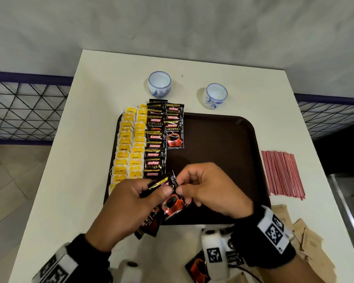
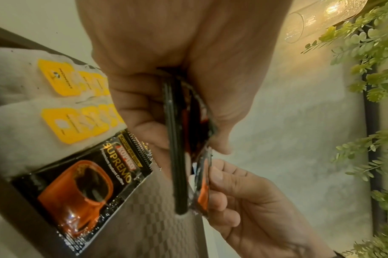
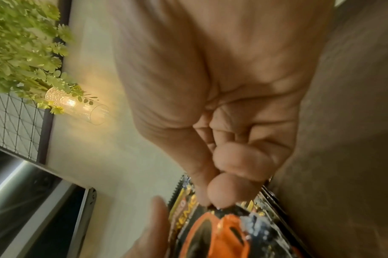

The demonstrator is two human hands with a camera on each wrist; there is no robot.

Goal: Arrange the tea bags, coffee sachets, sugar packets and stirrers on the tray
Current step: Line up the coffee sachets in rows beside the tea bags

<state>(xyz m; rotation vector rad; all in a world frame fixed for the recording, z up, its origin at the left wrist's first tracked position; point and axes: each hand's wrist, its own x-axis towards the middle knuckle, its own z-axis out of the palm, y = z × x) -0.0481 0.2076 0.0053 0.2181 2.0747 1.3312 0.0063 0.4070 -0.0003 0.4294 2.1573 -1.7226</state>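
two hands (image 1: 131, 199) (image 1: 211, 193), glossy foil sachets (image 1: 172, 201)

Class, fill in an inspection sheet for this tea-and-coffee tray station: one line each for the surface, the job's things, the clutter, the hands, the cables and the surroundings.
Surface: white table bearing a dark brown tray.
Job's things: yellow tea bags in two columns along the tray's left side; coffee sachets in overlapping columns beside them; red stirrers on the table to the tray's right; brown sugar packets on the table, near right.
Clutter: two blue-and-white cups beyond the tray.
Hands: left hand grips a bunch of sachets; right hand pinches one held sachet from it.
Cables: a thin black wire by the right wrist.
Surroundings: wire mesh fence, grey wall, tiled floor.
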